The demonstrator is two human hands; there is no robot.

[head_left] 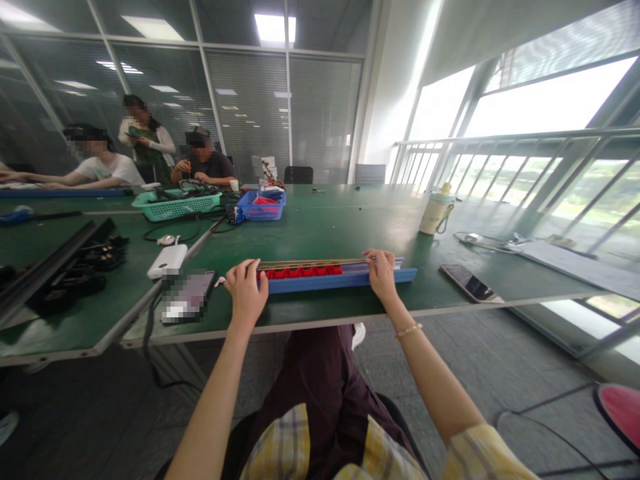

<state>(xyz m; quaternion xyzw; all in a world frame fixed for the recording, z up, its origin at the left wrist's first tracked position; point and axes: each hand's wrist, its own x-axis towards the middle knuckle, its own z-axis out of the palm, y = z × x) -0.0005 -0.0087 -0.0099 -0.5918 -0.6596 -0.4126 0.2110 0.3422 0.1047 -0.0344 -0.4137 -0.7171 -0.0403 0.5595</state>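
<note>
A long blue channel (325,283) lies on the green table near its front edge, running left to right. Inside it sits a row of several red box-shaped pieces (306,271), filling the left and middle stretch. Thin yellow-orange strands (315,263) run lengthwise along the far side; their kind is unclear. My left hand (247,291) is closed around the channel's left end, thumb on the near side, fingers over the top. Toward the other end, my right hand (381,273) grips the channel the same way, with the blue tip sticking out past it.
Left of the channel are a phone (189,297) and a white charger-like box (168,261). A phone (470,283) and a cream tumbler (437,212) stand to the right. Farther back are a green basket (177,208) and a blue basket (261,210). Several people are across the table.
</note>
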